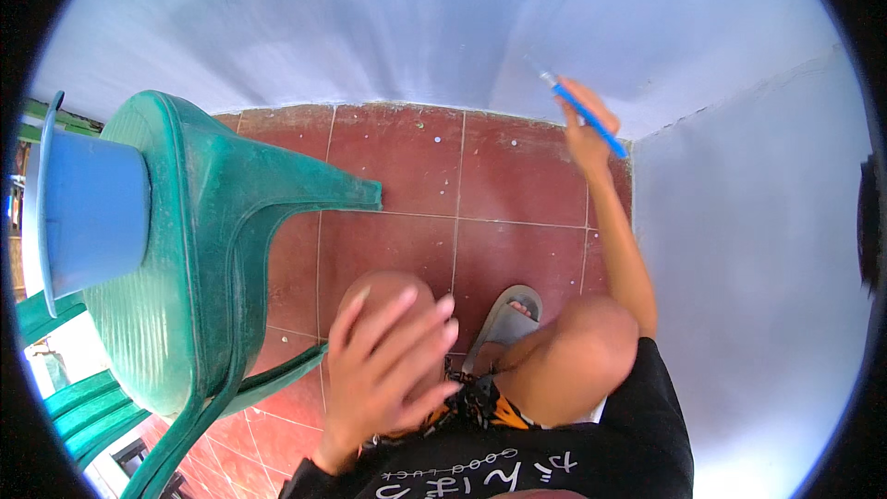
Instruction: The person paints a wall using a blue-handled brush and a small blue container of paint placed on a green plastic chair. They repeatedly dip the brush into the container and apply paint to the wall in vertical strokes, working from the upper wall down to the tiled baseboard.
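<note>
My right hand (pixel 589 125) grips the blue handle of a paintbrush (pixel 587 118) low in front of the pale wall (pixel 429 34), close to the corner. The brush's metal ferrule points up towards the wall. Its bristles are blurred, so I cannot tell whether they touch the surface. Streaky lighter and darker patches run over the wall above. Over my left knee, my left hand (pixel 388 360) is held with its fingers apart and nothing in it.
At the left a green plastic chair (pixel 208 222) bears a blue plastic tub (pixel 97 215) on its seat. One chair leg reaches across the red tiled floor (pixel 395 242), which has small pale spots. A side wall (pixel 734 235) stands close on my right.
</note>
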A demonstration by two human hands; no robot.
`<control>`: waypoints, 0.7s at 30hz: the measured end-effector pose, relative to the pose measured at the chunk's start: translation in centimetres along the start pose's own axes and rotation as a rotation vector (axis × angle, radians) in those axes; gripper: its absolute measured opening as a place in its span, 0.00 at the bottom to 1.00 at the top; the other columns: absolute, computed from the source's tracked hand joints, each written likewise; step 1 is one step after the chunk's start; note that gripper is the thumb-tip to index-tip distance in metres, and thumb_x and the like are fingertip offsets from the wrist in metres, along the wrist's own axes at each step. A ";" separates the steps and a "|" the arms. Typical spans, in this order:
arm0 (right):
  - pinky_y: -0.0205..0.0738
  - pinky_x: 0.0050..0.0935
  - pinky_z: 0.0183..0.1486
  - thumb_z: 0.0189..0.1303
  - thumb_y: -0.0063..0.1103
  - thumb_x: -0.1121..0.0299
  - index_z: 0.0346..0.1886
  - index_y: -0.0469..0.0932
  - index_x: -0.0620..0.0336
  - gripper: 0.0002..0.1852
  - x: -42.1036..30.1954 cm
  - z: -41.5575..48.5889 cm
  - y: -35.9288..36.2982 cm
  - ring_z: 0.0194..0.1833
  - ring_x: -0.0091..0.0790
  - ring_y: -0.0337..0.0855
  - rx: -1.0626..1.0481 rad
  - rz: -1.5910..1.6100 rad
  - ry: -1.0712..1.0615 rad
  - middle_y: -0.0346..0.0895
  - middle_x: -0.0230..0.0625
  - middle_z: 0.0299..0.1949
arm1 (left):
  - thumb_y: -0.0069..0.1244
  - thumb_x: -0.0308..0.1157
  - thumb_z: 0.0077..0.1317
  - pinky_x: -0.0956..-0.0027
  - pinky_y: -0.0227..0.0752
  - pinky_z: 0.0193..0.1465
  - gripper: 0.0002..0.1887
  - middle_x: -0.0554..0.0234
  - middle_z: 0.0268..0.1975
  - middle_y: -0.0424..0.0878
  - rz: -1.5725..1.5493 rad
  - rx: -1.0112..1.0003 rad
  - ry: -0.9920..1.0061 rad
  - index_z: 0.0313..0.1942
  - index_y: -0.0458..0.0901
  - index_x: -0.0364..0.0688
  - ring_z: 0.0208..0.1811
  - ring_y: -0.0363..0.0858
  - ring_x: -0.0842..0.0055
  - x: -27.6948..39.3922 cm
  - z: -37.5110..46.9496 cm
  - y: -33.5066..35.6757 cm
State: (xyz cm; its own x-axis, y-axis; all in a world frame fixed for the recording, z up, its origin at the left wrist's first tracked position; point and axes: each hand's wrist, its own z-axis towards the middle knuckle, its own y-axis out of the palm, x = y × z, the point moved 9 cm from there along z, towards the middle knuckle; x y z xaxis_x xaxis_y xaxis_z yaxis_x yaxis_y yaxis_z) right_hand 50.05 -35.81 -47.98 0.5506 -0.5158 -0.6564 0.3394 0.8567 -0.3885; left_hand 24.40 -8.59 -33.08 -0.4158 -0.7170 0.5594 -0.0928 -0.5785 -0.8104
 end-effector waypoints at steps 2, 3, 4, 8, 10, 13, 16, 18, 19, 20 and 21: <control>0.82 0.38 0.57 0.56 0.66 0.83 0.53 0.86 0.60 0.19 -2.5 -2.0 2.5 0.55 0.44 0.86 -0.014 -0.087 -0.182 0.86 0.43 0.52 | 0.63 0.47 0.60 0.43 0.51 0.76 0.31 0.69 0.63 0.83 0.142 0.039 -0.035 0.64 0.79 0.52 0.68 0.74 0.62 0.9 -4.1 -0.9; 0.81 0.38 0.57 0.56 0.65 0.85 0.51 0.86 0.61 0.19 -3.4 -2.4 3.0 0.55 0.46 0.86 -0.019 -0.111 -0.226 0.86 0.44 0.51 | 0.61 0.47 0.60 0.40 0.53 0.75 0.28 0.65 0.60 0.84 0.173 0.083 -0.008 0.60 0.79 0.51 0.67 0.76 0.59 1.4 -6.0 -1.2; 0.81 0.37 0.58 0.55 0.63 0.87 0.50 0.86 0.63 0.19 -3.7 -2.7 3.4 0.55 0.48 0.86 -0.025 -0.133 -0.265 0.86 0.44 0.50 | 0.60 0.48 0.60 0.38 0.54 0.73 0.25 0.61 0.58 0.86 0.205 0.123 0.014 0.56 0.80 0.49 0.65 0.77 0.56 1.9 -7.5 -1.7; 0.80 0.40 0.58 0.50 0.61 0.89 0.53 0.85 0.61 0.25 -3.1 -2.2 4.8 0.57 0.49 0.84 -0.046 -0.204 -0.300 0.85 0.44 0.52 | 0.57 0.43 0.69 0.44 0.57 0.74 0.17 0.54 0.51 0.90 0.070 0.301 0.027 0.50 0.85 0.41 0.61 0.81 0.55 3.0 -8.3 -4.0; 0.79 0.41 0.59 0.49 0.59 0.90 0.55 0.84 0.60 0.27 -3.0 -1.5 5.0 0.58 0.50 0.84 -0.050 -0.199 -0.311 0.84 0.44 0.53 | 0.58 0.46 0.63 0.39 0.57 0.71 0.21 0.56 0.51 0.89 0.168 0.298 0.046 0.51 0.81 0.45 0.61 0.80 0.53 2.0 -10.0 -3.6; 0.79 0.42 0.59 0.48 0.57 0.91 0.56 0.84 0.60 0.29 -4.5 0.8 4.4 0.58 0.51 0.83 -0.087 -0.201 -0.325 0.83 0.44 0.55 | 0.58 0.48 0.59 0.37 0.58 0.69 0.23 0.57 0.49 0.89 0.203 0.308 0.044 0.51 0.78 0.47 0.59 0.81 0.53 1.3 -10.3 -3.8; 0.77 0.42 0.62 0.54 0.58 0.81 0.58 0.82 0.57 0.25 -7.5 3.8 3.4 0.61 0.49 0.81 -0.028 -0.247 -0.433 0.82 0.43 0.57 | 0.58 0.48 0.59 0.38 0.59 0.69 0.23 0.57 0.49 0.89 0.198 0.298 0.019 0.52 0.77 0.47 0.57 0.81 0.53 1.0 -9.4 -3.9; 0.79 0.39 0.59 0.50 0.58 0.88 0.53 0.85 0.58 0.26 -9.5 6.3 0.6 0.57 0.47 0.84 0.104 -0.295 -0.537 0.85 0.42 0.52 | 0.58 0.48 0.59 0.39 0.59 0.69 0.24 0.58 0.49 0.89 0.177 0.272 0.041 0.52 0.77 0.48 0.57 0.81 0.53 0.5 -8.7 -3.5; 0.81 0.38 0.57 0.48 0.58 0.91 0.51 0.86 0.58 0.26 -10.9 7.3 -0.7 0.55 0.47 0.86 0.170 -0.312 -0.585 0.86 0.42 0.50 | 0.58 0.48 0.59 0.39 0.59 0.69 0.24 0.58 0.49 0.89 0.176 0.256 0.050 0.52 0.77 0.48 0.57 0.81 0.53 0.5 -8.4 -3.6; 0.81 0.38 0.57 0.48 0.58 0.91 0.50 0.87 0.58 0.26 -12.7 8.1 -1.1 0.54 0.46 0.86 0.212 -0.317 -0.623 0.87 0.41 0.49 | 0.58 0.48 0.59 0.39 0.59 0.69 0.24 0.58 0.49 0.89 0.183 0.248 0.041 0.53 0.76 0.48 0.57 0.81 0.53 0.4 -8.5 -3.6; 0.81 0.37 0.57 0.48 0.58 0.91 0.50 0.87 0.58 0.25 -14.6 8.9 -1.1 0.53 0.45 0.87 0.254 -0.316 -0.666 0.87 0.41 0.48 | 0.58 0.48 0.59 0.39 0.59 0.69 0.25 0.58 0.49 0.89 0.191 0.251 0.030 0.53 0.76 0.48 0.57 0.81 0.53 0.4 -8.7 -3.7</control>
State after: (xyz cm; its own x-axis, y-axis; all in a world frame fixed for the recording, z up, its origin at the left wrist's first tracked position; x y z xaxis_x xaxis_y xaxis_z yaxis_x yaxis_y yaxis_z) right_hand 48.48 -29.32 -32.21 0.7135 -0.7004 0.0189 0.6763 0.6814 -0.2797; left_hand 16.75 -3.35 -31.42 -0.4310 -0.8122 0.3931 0.2143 -0.5153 -0.8298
